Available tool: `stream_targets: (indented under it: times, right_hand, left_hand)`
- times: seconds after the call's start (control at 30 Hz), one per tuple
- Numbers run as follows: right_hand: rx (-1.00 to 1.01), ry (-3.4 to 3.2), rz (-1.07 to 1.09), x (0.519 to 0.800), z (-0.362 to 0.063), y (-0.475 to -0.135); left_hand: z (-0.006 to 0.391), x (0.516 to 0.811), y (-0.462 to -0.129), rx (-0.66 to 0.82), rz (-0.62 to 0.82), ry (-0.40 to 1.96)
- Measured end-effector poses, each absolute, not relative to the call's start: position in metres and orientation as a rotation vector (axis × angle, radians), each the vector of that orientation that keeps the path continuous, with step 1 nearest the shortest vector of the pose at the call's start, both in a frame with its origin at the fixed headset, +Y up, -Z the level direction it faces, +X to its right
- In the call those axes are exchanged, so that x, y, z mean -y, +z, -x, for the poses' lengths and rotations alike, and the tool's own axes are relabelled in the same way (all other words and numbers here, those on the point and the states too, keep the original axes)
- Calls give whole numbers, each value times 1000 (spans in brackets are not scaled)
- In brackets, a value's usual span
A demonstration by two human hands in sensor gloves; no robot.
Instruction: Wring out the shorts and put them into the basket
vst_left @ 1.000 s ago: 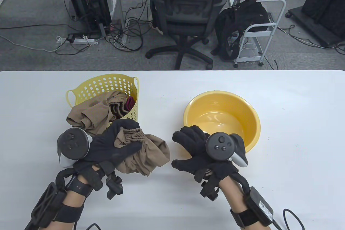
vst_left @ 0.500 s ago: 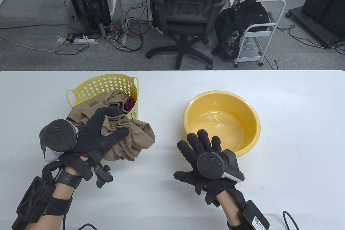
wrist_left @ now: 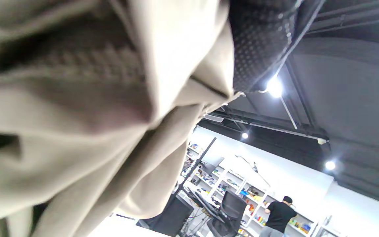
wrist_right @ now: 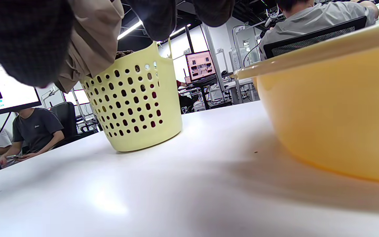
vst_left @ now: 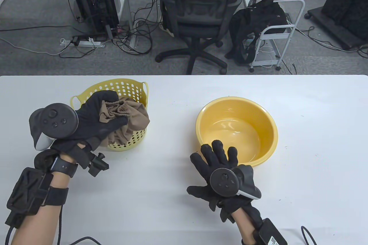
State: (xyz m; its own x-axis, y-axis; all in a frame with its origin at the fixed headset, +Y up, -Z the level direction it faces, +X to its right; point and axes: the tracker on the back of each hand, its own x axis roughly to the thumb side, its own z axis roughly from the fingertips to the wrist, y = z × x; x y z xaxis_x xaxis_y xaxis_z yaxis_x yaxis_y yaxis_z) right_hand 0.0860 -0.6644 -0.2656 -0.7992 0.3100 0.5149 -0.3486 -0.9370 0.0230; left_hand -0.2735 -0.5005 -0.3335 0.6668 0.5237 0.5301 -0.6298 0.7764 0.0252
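My left hand (vst_left: 110, 111) grips the bunched tan shorts (vst_left: 135, 117) by the gathered waistband and holds them over the pale yellow perforated basket (vst_left: 120, 85) at the table's left. The cloth hangs down over the basket's front wall and hides what lies inside. In the left wrist view the shorts (wrist_left: 87, 108) fill most of the picture, with a gloved fingertip (wrist_left: 258, 42) beside them. My right hand (vst_left: 215, 157) holds nothing, its fingers spread just in front of the yellow basin (vst_left: 266, 130). The right wrist view shows the basket (wrist_right: 137, 98) with the shorts (wrist_right: 90, 42) above it.
The basin (wrist_right: 334, 115) stands right of centre, its inside glossy. The white table (vst_left: 316, 170) stretches to the right and front. Beyond its far edge are an office chair (vst_left: 198, 12), a white cart (vst_left: 276, 35) and floor cables. People sit at desks in the background.
My left hand has carried the shorts from the table in front of the basket up and back to over the basket. My right hand has drawn back from the basin and spread its fingers.
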Motion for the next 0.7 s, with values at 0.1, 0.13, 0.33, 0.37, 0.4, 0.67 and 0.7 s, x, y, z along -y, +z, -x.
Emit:
stream_targets:
  times: [0.1, 0.13, 0.33, 0.37, 0.4, 0.67, 0.7]
  right_hand:
    - [113, 2689, -750, 664, -88, -264]
    - [114, 2686, -750, 663, -89, -264]
    - [126, 2677, -750, 662, -92, -261]
    - [130, 2675, -753, 661, -92, -261]
    - [133, 2673, -753, 661, -92, -261]
    - [152, 2658, -774, 657, -92, -255]
    - [156, 2656, -777, 656, -92, -255]
  left_hand:
    - [273, 498, -339, 534, -234, 595]
    - [273, 496, -340, 533, -245, 580]
    - [274, 489, -348, 522, -287, 513]
    - [274, 488, -350, 520, -296, 506]
    - [274, 488, -351, 517, -301, 496]
    - [272, 506, -368, 460, -314, 519]
    - [272, 509, -370, 448, -310, 523]
